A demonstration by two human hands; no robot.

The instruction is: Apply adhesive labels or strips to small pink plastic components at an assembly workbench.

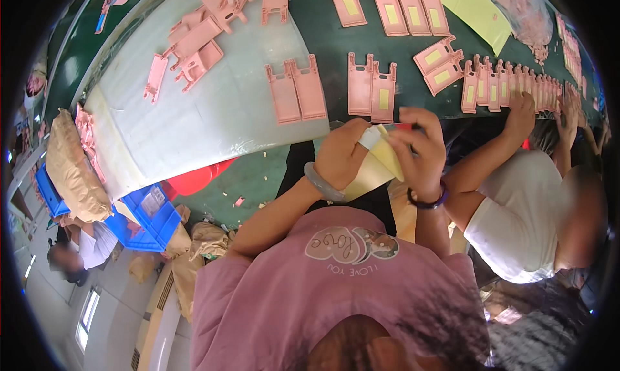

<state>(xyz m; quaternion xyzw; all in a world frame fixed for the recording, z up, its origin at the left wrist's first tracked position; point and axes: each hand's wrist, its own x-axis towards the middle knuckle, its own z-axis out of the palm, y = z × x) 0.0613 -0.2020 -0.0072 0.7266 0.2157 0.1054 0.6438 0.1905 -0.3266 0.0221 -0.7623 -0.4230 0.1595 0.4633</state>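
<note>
My left hand (pixel 341 153) is closed on a pale yellow sticker sheet (pixel 373 171) held in front of my chest, just off the table's near edge. A small white piece (pixel 370 137) shows at its thumb tip. My right hand (pixel 420 153) has its fingers bent at the sheet's curled upper right edge; what lies between the fingertips is hidden. Just beyond my hands lie two pink plastic frames (pixel 360 90) side by side, the right one with a yellow patch. Another pair of pink frames (pixel 282 93), without yellow patches, rests to the left.
A clear plastic sheet (pixel 213 122) covers the left of the green table (pixel 336 41), with a pile of pink parts (pixel 194 38) on it. Patched frames stand in a row (pixel 494 87) at right, beside a co-worker's hand (pixel 520 116). Blue crates (pixel 145 219) stand lower left.
</note>
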